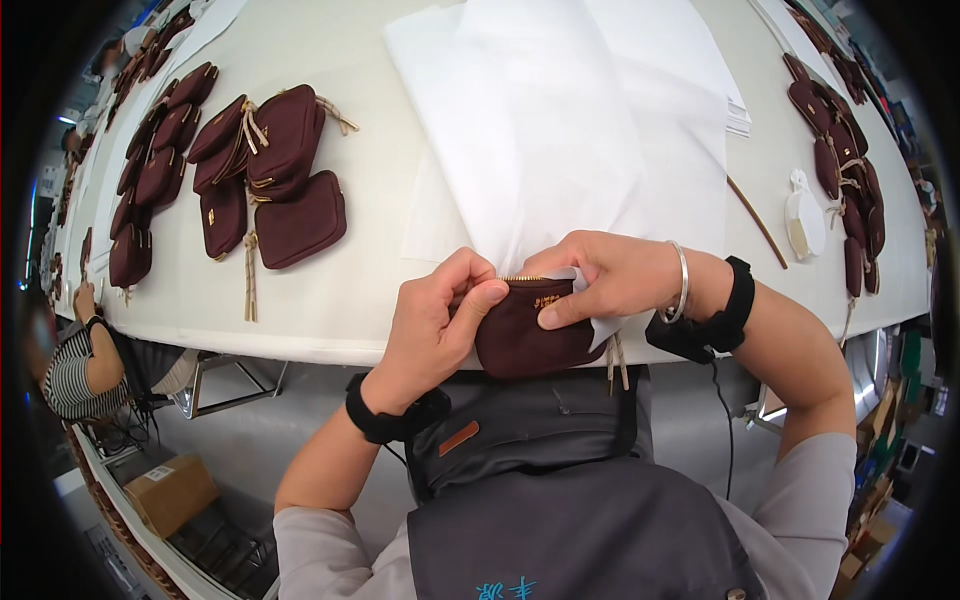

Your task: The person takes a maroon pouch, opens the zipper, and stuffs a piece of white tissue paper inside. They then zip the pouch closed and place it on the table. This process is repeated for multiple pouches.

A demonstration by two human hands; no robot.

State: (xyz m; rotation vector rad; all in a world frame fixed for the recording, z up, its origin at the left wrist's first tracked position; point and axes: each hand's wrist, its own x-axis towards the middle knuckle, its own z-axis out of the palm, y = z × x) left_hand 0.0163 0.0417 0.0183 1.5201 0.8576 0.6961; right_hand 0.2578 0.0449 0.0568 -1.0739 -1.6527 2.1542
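At the table's front edge I hold a small dark burgundy zip pouch (535,335) with a gold-toothed zipper along its top and small gold lettering. My left hand (445,310) pinches its upper left corner at the zipper's end. With the thumb on its front, my right hand (605,280) grips the right side; its other fingers are behind or inside the pouch, hidden. White tissue paper shows at the zipper opening and beside the pouch's right side. A beige cord (616,365) hangs at the lower right.
Large white tissue sheets (570,120) lie stacked beyond my hands. Burgundy pouches with beige cords (285,145) are heaped at left, more pouches (160,170) farther left and others (845,170) at right. Near these are a thin brown stick (757,222) and a white tape roll (803,218). A co-worker sits far left.
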